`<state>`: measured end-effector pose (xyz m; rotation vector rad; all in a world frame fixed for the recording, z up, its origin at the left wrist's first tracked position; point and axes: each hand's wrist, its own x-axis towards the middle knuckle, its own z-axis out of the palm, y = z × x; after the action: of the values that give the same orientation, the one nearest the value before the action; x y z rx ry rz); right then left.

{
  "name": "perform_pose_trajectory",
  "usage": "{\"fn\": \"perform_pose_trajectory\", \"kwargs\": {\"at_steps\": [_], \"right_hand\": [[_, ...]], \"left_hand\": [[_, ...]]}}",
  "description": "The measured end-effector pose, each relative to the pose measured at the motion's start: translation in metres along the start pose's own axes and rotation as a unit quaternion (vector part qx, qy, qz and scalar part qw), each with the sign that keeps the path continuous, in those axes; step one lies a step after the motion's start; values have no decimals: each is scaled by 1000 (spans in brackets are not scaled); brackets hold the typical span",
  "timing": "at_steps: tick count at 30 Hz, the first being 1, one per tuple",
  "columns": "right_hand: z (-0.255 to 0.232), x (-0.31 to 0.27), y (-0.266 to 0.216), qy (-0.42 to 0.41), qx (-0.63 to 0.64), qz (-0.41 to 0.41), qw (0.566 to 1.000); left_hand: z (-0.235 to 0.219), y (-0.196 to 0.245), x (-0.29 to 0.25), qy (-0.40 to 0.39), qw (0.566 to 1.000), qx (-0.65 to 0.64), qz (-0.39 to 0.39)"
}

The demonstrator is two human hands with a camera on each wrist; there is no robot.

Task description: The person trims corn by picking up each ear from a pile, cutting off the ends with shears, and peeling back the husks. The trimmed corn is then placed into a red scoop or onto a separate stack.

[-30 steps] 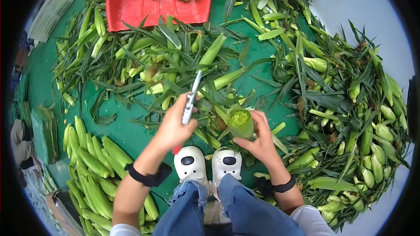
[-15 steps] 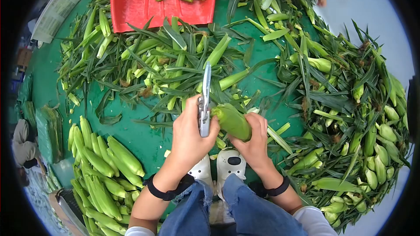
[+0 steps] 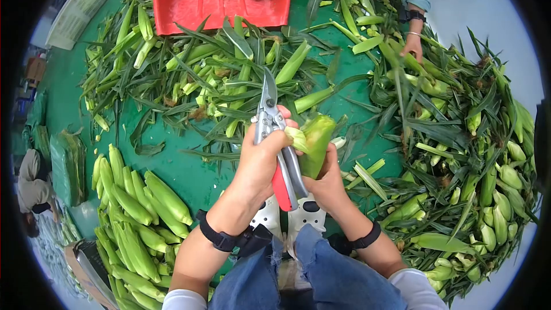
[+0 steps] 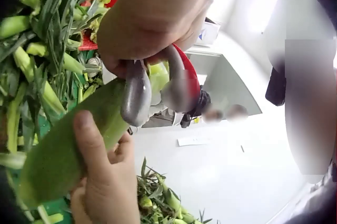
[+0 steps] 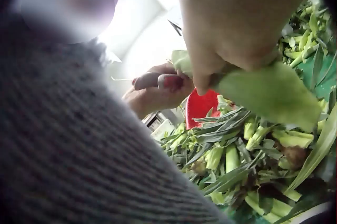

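Pruning shears (image 3: 267,116) with grey and red handles lie in my left hand (image 3: 252,161), blades pointing up and away. The fingers of that hand also reach a pale loose husk leaf (image 3: 297,139) at the side of a green corn ear (image 3: 315,143). My right hand (image 3: 328,181) grips the ear from the right and below. In the left wrist view the right hand (image 4: 102,176) has its thumb along the ear (image 4: 58,155), beside the shears' handles (image 4: 137,95). In the right wrist view the right hand (image 5: 231,29) partly hides the ear (image 5: 271,95).
Trimmed ears (image 3: 132,235) are piled at lower left. Husks and leaves (image 3: 447,155) heap at right and across the middle. A red scoop (image 3: 189,11) holds several ears at the top. Another person's hand (image 3: 412,49) reaches into the right heap. White shoes (image 3: 307,218) stand below my hands.
The shears' handles have swung into view below my left hand, and a pale husk leaf now stands off the ear. The ear has tilted more upright. The other person's arm has reached into the right heap.
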<state>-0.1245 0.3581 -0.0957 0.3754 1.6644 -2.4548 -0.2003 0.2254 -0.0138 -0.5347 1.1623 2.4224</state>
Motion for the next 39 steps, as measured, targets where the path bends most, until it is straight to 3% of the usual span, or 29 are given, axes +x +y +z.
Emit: {"fn": "perform_pose_trajectory", "kwargs": {"at_steps": [1,7,10,12,13,14,15,16,18,19,22,23,24,25,26,27,29,30,31,32,33,34,35,36,37,38,39], "right_hand": [[3,1,1,-6,64,13,998],[2,0,-3,-52,167,39,984],[1,1,-6,-61,122,70,988],[-8,6,-10,-53,-103,3,993],[-13,8,-6,-36,-212,-96,972],[-22,12,-11,-25,-391,-181,902],[-29,12,-16,-18,-404,-166,899],[-33,11,-18,-17,-412,-150,898],[-26,7,-21,39,-221,-128,966],[-20,6,-25,64,-118,-117,984],[-2,10,-45,-48,54,-95,993],[-20,15,-43,-119,-61,-92,987],[-57,28,-54,-157,-388,-223,880],[-81,24,-83,-6,-339,-229,912],[-110,28,-110,168,73,-84,980],[-161,28,-119,313,115,-148,931],[-307,5,-136,263,326,-176,891],[-313,-3,-172,399,343,-142,839],[-359,-13,-183,345,318,-143,871],[-405,-17,-194,172,360,-121,909],[-360,-30,-209,224,-25,-135,965],[-311,-43,-227,307,-397,-114,857],[-355,-37,-232,250,-423,-85,866],[-392,-29,-235,244,-305,-85,917],[-388,-21,-231,214,-438,-106,867],[-396,-7,-211,257,-398,-151,868],[-479,12,-191,126,-306,-153,931]], "left_hand": [[1,-2,-2,-9,1000,-18,1],[3,-5,-6,-49,997,-51,9],[-13,-12,0,-53,997,-60,8],[-22,-12,4,-50,996,-77,6],[-18,-11,4,-61,996,-51,33],[-26,-8,1,-73,996,-6,43],[-25,-6,-2,-65,987,125,83],[-24,-6,-5,-60,947,285,133],[-18,-9,-13,-57,865,456,202],[-26,-14,-12,-85,873,446,177],[-45,-34,-10,-106,890,428,120],[-49,-33,-11,-107,933,325,110],[-55,-32,-15,-86,950,280,107],[-64,-21,-21,-65,957,268,87],[-83,-11,-22,-67,959,261,84],[-108,-7,-28,-22,966,241,94],[-141,15,-45,18,963,250,99],[-158,27,-62,53,959,258,106],[-182,40,-74,63,941,317,97],[-199,46,-90,100,930,342,84],[-197,59,-112,165,875,453,45],[-231,61,-131,229,781,581,0],[-215,71,-152,252,780,572,-2],[-237,64,-175,321,773,547,18],[-245,63,-195,342,777,529,14],[-254,66,-209,343,786,514,17],[-268,65,-231,404,798,445,49]]}}
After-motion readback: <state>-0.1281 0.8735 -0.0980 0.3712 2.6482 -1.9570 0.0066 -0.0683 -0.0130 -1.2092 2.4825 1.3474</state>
